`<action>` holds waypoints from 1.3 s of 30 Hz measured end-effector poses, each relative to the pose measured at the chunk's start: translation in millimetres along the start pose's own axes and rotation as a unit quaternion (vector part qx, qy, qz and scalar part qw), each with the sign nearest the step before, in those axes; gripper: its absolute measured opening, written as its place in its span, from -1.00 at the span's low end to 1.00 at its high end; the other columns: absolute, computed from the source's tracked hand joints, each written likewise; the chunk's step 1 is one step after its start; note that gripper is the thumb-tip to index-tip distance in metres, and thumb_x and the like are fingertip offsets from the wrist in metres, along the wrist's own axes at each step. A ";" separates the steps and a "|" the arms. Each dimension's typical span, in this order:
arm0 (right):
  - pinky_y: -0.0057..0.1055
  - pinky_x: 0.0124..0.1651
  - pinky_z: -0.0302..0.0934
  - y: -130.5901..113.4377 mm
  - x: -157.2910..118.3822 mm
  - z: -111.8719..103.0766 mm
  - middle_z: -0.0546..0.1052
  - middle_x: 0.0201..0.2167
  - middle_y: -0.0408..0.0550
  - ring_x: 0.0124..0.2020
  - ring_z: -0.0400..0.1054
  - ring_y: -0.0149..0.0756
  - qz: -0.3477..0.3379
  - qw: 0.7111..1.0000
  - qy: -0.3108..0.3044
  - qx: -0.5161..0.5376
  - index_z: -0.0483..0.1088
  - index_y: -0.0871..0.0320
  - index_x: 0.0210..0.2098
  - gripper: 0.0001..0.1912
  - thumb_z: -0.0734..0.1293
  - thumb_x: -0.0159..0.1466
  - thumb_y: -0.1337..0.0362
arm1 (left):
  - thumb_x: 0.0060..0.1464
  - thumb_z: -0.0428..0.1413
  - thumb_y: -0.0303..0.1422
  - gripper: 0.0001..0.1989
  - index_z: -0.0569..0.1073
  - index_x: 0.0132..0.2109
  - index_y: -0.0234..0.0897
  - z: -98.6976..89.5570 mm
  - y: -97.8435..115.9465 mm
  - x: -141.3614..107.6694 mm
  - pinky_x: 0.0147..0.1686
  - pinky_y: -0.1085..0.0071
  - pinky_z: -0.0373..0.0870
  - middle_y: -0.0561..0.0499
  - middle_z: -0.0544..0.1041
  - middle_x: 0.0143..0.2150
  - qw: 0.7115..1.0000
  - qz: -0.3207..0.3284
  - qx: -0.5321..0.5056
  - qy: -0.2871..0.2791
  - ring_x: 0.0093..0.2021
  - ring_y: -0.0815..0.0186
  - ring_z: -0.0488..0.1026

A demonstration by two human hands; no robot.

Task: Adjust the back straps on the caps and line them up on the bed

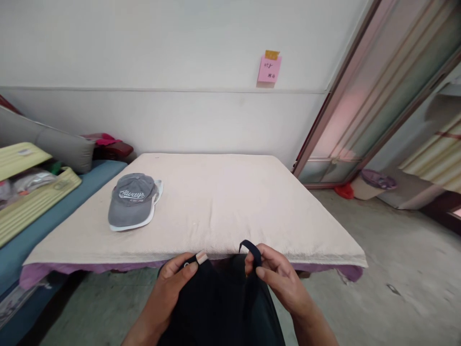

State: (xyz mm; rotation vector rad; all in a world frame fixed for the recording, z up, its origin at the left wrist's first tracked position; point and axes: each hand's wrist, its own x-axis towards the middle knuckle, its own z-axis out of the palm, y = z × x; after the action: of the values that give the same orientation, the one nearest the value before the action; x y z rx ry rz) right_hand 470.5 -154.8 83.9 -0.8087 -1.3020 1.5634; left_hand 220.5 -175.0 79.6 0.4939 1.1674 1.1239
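At left-centre, a gray cap lies on the cloth-covered tabletop. At bottom centre, the left hand pinches dark fabric by its edge; the right hand grips its dark strap.

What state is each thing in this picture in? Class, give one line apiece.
Dark strap: curled, pinched in the right hand.
Black fabric: hanging, gripped by the left hand.
Grey cap: lying brim nearest.
Pale cloth: spread, lightly creased.
Pink note: taped up.
Bin: lined.
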 end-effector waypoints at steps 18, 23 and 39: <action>-0.49 -0.48 0.03 -26.4 2.9 23.1 0.44 -0.47 -0.10 -0.56 0.23 -0.49 -0.019 0.998 0.040 0.053 0.42 0.21 -0.32 -0.89 0.30 0.26 0.29 | -0.07 0.28 -0.34 -0.85 0.56 -0.30 -0.28 18.0 7.6 -13.2 -0.45 0.56 0.31 0.06 0.56 -0.48 0.991 -0.016 0.017 -0.132 -0.51 0.43 0.43; -0.56 -0.62 -0.22 -21.6 4.7 34.3 0.22 -0.67 -0.26 -0.68 -0.05 -0.59 0.012 0.995 0.013 0.097 0.37 0.21 -0.40 -0.79 0.29 0.28 0.19 | -0.11 0.30 -0.36 -0.82 0.57 -0.28 -0.27 16.8 3.3 -14.2 -0.40 0.50 0.36 -0.01 0.60 -0.42 0.992 -0.026 -0.019 -0.123 -0.45 0.36 0.48; -0.51 -0.52 -0.05 -16.2 8.8 50.2 0.27 -0.69 -0.22 -0.62 0.11 -0.51 0.046 0.997 -0.032 -0.045 0.37 0.23 -0.52 -0.75 0.30 0.22 0.22 | -0.18 0.34 -0.30 -0.81 0.55 -0.39 -0.29 18.5 7.9 -17.1 -0.48 0.55 0.28 0.02 0.56 -0.52 0.990 -0.033 -0.028 -0.131 -0.53 0.42 0.42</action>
State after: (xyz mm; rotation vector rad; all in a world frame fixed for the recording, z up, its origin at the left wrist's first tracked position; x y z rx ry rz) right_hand 425.8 -164.8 111.6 -0.8923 -1.4084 1.6242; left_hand 234.2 -182.8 100.9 0.5384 0.9139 0.9992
